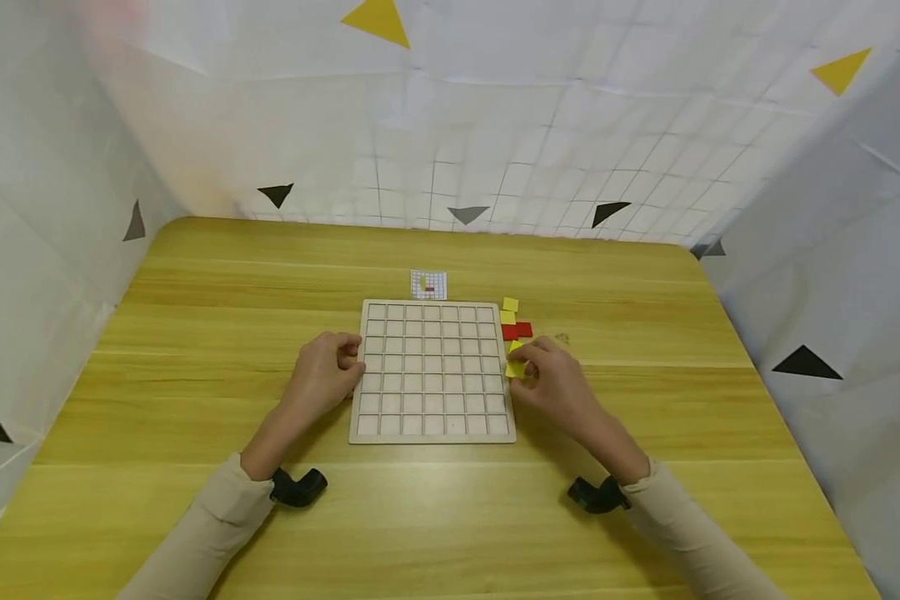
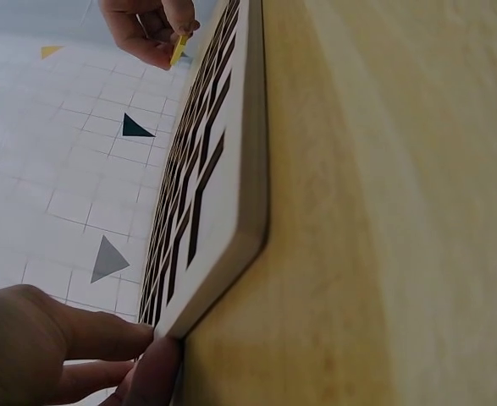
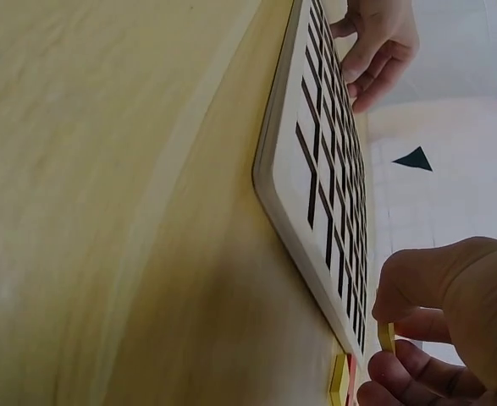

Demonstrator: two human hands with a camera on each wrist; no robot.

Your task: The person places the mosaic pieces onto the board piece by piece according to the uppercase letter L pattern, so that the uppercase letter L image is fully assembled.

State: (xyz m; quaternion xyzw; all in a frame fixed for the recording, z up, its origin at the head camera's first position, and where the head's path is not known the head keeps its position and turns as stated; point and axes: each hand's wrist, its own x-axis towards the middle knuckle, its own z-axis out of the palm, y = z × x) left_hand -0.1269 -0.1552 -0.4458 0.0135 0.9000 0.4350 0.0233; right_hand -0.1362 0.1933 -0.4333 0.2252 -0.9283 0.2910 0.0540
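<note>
A square wooden grid board (image 1: 433, 438) lies flat on the table, its several rows of cells bare. My left hand (image 1: 322, 371) grips the board's left edge, with thumb and index finger meeting at the rim in the left wrist view. Just beyond the right edge, my right hand (image 1: 558, 385) pinches a small yellow square tile (image 3: 387, 337) between thumb and fingers. Another yellow tile (image 3: 339, 381) lies below these fingers beside the board. Farther up the right edge lie yellow tiles (image 1: 510, 304) and red tiles (image 1: 523, 329).
A small printed card (image 1: 428, 285) with a coloured grid pattern lies behind the board. The wooden table (image 1: 450, 517) reaches back to white walls (image 1: 495, 108) with yellow, black and grey triangles. Dark wrist-camera mounts (image 1: 298, 487) stick out from both wrists.
</note>
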